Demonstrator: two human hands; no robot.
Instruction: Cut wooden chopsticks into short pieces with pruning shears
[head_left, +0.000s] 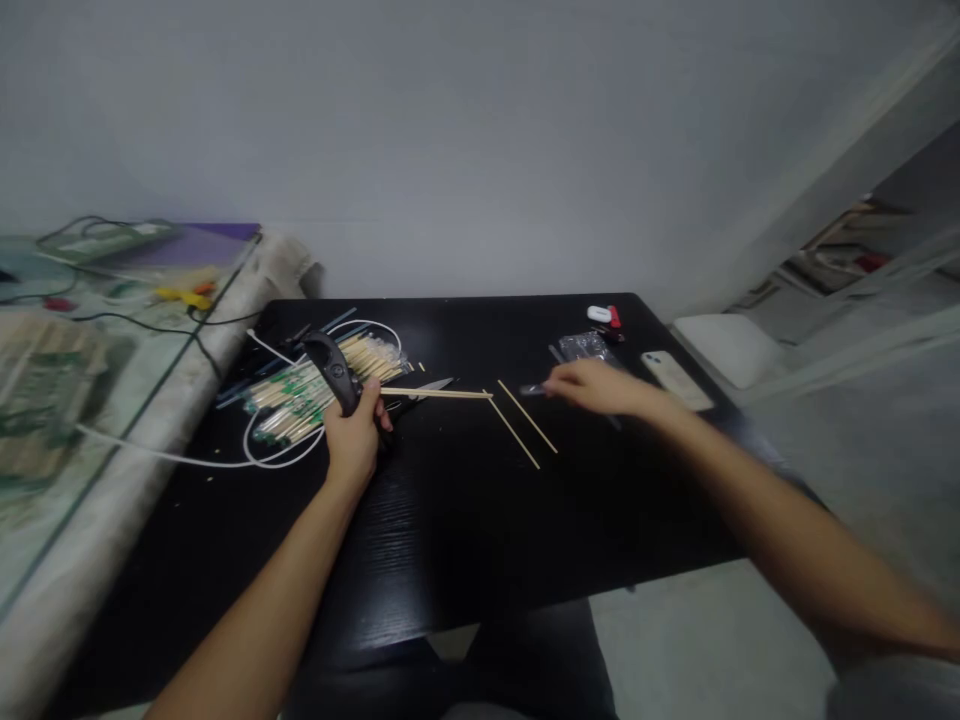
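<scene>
My left hand (352, 440) is closed around thin pale wooden sticks (435, 393) that point right across the table. Right behind its fingers a black curved object (334, 370) stands up; whether the hand grips it too I cannot tell. Scissors (433, 387) show their blades just beyond the sticks. Two more thin wooden sticks (529, 416) lie slantwise on the black table (480, 520), between my hands. My right hand (589, 385) is closed in a pinch on a small shiny clear piece (532, 389), blurred, beside the upper ends of those sticks.
Several wrapped chopsticks (292, 400) lie heaped at left, with a white cable (202, 462) looping around them. A crumpled clear plastic bag (585, 346), a white case (599, 313) and a phone (676, 381) lie at right. A glass-topped surface (142, 370) adjoins on the left.
</scene>
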